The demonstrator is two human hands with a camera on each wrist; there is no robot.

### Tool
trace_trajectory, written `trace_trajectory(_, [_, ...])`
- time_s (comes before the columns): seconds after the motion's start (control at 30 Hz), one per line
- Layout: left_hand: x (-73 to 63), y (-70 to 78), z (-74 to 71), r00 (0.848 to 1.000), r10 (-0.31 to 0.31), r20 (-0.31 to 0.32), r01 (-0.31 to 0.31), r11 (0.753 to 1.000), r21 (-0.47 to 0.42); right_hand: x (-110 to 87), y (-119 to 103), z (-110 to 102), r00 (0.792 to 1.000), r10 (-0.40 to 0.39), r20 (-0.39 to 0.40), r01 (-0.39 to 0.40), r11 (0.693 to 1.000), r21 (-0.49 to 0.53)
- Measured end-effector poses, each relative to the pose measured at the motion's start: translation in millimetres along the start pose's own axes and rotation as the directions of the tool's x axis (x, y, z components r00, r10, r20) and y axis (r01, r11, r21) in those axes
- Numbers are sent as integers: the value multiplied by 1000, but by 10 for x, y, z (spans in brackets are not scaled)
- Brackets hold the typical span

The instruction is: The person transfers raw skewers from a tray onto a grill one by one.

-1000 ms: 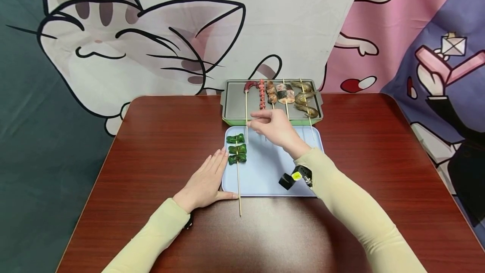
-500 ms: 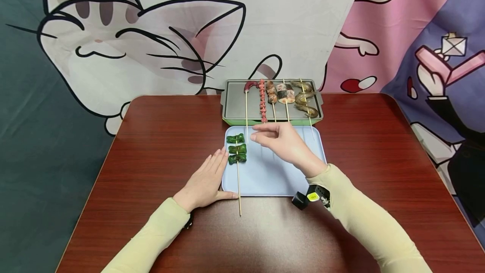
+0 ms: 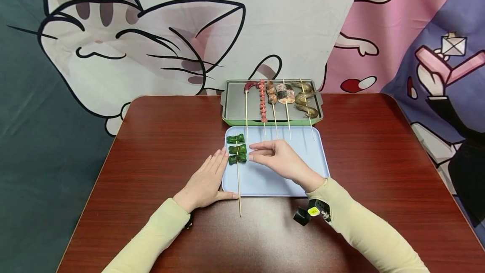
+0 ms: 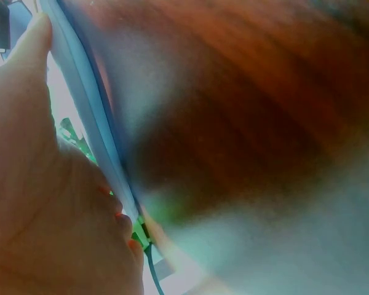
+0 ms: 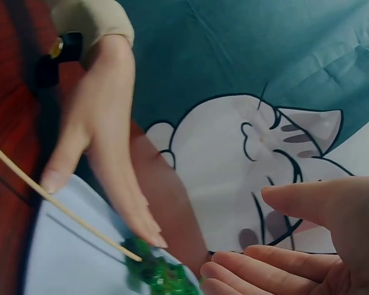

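My left hand [image 3: 202, 182] rests along the left edge of the light blue tray [image 3: 273, 186], its fingers straight and its thumb at the near corner. Close by lies a green pepper skewer [image 3: 237, 149], whose stick extends past the tray's near edge. Over the tray, just right of the peppers, is my right hand [image 3: 282, 159] with fingers and thumb apart and nothing between them. In the right wrist view the pepper skewer's stick [image 5: 67, 206] passes by the left hand's thumb. The left wrist view shows the palm [image 4: 55, 203] against the tray's side [image 4: 89, 92].
Behind the tray a grey grill pan [image 3: 235, 106] with a green base holds a dark red curled skewer [image 3: 251, 85], a pink-red skewer [image 3: 262, 100], a brown meat skewer [image 3: 271, 92], a fish-slice skewer [image 3: 285, 94] and a shrimp skewer [image 3: 305, 98]. Several sticks reach over the tray. A printed curtain [image 3: 295, 20] hangs behind.
My right hand has drawn back from the grill pan's front edge toward me and now hovers beside the green peppers. The left hand and the skewers have stayed put.
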State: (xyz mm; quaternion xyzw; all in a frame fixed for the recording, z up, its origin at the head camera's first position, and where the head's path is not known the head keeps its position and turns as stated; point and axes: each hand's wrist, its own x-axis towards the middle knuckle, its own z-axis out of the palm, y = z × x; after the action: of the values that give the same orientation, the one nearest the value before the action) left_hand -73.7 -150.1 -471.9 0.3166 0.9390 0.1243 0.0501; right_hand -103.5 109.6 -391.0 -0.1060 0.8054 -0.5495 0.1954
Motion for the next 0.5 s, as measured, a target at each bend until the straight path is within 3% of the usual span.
trace_trajectory(0.5, [-3, -4, -1, 1000, 0, 5, 0, 1000, -6, 52, 418, 312, 995, 69, 69, -74, 995, 73])
